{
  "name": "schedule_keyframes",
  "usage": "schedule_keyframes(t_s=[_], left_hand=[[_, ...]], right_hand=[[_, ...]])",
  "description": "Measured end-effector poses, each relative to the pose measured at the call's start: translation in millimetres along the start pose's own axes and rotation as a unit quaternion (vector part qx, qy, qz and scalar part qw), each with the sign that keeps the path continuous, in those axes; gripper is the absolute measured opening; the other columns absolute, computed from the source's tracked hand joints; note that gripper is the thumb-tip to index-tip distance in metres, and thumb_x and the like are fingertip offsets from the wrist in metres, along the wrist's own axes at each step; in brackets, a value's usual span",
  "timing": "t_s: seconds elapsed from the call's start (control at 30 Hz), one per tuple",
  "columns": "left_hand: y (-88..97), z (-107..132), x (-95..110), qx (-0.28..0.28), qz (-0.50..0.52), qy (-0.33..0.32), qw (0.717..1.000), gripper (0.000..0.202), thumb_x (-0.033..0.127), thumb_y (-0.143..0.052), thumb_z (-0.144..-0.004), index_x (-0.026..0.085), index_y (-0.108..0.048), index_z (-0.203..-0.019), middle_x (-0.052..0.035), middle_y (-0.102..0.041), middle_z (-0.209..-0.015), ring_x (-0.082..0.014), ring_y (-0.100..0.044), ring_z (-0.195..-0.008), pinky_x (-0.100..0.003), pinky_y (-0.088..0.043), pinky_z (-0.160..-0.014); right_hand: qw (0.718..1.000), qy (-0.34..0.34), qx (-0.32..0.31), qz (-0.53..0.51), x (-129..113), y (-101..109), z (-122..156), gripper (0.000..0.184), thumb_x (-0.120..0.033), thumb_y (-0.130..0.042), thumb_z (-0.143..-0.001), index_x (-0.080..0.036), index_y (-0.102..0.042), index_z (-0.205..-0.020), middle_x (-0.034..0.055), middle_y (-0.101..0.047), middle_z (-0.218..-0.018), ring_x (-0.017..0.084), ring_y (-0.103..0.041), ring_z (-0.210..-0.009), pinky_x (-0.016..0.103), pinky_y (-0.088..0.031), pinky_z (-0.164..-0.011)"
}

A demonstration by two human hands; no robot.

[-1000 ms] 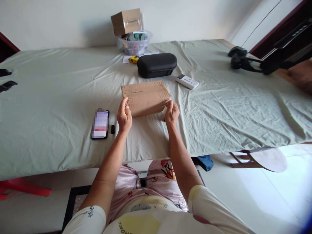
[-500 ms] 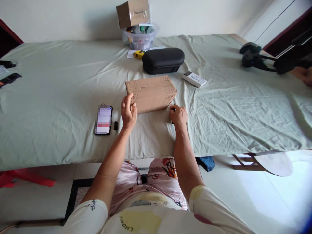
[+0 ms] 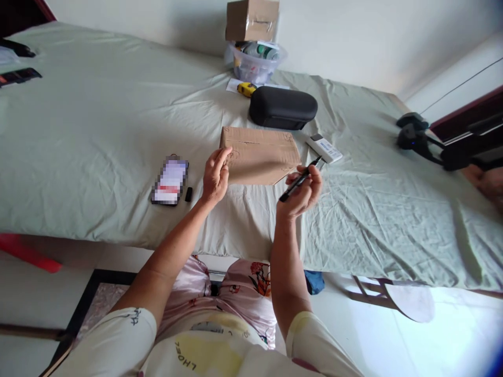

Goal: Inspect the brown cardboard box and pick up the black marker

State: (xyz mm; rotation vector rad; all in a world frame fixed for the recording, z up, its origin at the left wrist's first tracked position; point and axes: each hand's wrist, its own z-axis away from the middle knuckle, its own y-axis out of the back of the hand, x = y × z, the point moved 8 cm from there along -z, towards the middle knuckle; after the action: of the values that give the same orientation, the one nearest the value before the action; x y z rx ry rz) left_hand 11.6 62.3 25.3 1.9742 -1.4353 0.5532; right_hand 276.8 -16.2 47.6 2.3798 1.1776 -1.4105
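**Black pen [image 3: 299, 179] up off the cloth, right hand [image 3: 302, 191] raised beside the box**

Your right hand has come up off the pale green sheet [image 3: 98, 131] and now pinches the black pen between thumb and fingertips, with the other fingers curled under it. The barrel slants across your palm, its far end pointing toward the white remote control [image 3: 324, 148]. Your left hand [image 3: 215, 177] is not gripping anything: its fingers are loosely curled, and their tips touch the near left corner of the flat cardboard box [image 3: 261, 156].

That box lies directly ahead of your left hand, with its near right corner just beyond your right hand and the pen. It rests on the sheet, between the black zip case [image 3: 283, 107] on the far side and your hands on the near side.

A firmer hold would probably come from keeping your thumb and fingertips directly opposed on the barrel, so that it cannot roll. Your left fingertips only touch the cardboard, so flattening them on top would likely steady the box better.

Left of your left hand lie a pixelated phone [image 3: 170, 180] and a small black cylinder [image 3: 188, 194].
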Motion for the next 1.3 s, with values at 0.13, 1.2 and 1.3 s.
schedule_keyframes(t_s=[0.13, 1.2, 1.3], left_hand=[[0.5, -1.7, 1.0, -0.001, -0.008, 0.029, 1.000, 0.047, 0.048, -0.036, -0.113, 0.028, -0.061, -0.148, -0.0123, -0.065, -0.147, -0.0245, -0.061, -0.140, -0.044, -0.046, -0.126], [-2.8, -0.8, -6.0, -0.006, 0.000, 0.054, 0.999, 0.055, 0.019, -0.051, -0.099, 0.029, -0.057, -0.152, -0.0095, -0.065, -0.150, -0.0234, -0.059, -0.144, -0.044, -0.045, -0.130], [-2.3, -0.1, -9.4, -0.020, -0.001, 0.058, 0.998, 0.050, 0.033, -0.055, -0.103, 0.029, -0.056, -0.153, -0.0112, -0.064, -0.153, -0.0254, -0.059, -0.144, -0.045, -0.047, -0.128]], right_hand=[[0.991, 0.045, -0.111, -0.052, -29.9, -44.8, 36.9, 0.028, -0.041, -0.058, -0.101, -0.032, -0.064, -0.126, 0.0020, -0.074, -0.105, 0.014, -0.076, -0.081, 0.027, -0.059, -0.066], [0.914, 0.110, -0.350, 0.173, -31.8, -96.2, 90.5, 0.033, -0.052, -0.051, -0.108, -0.027, -0.072, -0.114, 0.0079, -0.081, -0.104, 0.022, -0.077, -0.097, 0.040, -0.061, -0.094], [0.904, 0.111, -0.390, 0.135, -34.8, -106.6, 94.0, 0.035, -0.052, -0.049, -0.109, -0.027, -0.073, -0.115, 0.0076, -0.081, -0.104, 0.021, -0.077, -0.098, 0.039, -0.062, -0.095]])
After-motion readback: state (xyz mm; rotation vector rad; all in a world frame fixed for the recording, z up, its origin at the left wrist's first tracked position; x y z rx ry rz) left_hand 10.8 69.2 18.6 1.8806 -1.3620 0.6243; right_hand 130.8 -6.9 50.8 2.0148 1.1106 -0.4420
